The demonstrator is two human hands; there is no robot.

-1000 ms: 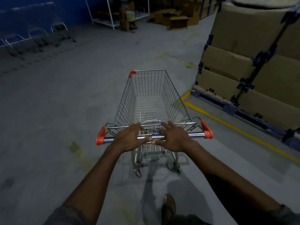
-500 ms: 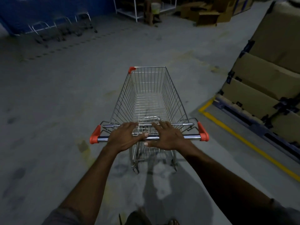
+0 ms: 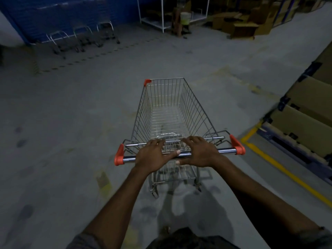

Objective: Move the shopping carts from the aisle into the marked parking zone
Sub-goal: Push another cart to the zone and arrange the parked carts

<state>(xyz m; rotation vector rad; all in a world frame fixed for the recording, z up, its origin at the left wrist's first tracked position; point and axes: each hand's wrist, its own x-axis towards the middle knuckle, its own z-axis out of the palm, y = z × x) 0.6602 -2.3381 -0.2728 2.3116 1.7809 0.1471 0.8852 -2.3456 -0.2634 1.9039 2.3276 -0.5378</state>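
The cart (image 3: 167,112) is standing at centre frame on the grey floor (image 3: 71,123), basket pointing up-frame. The left hand (image 3: 154,155) and right hand (image 3: 201,153) are lying side by side on its handle (image 3: 224,150), palms pressing down, fingers stretched forward rather than wrapped round. More carts (image 3: 80,38) are sitting at upper left, and a yellow line (image 3: 280,169) is running along the right.

Fig. Operator's limbs, head view. My left forearm (image 3: 122,198) and right forearm (image 3: 251,186) extend forward and converge. The left grip (image 3: 154,155) and right grip (image 3: 201,153) lie palm-down side by side, fingers stretched forward and slightly spread, thumbs turned inward with their tips close together.
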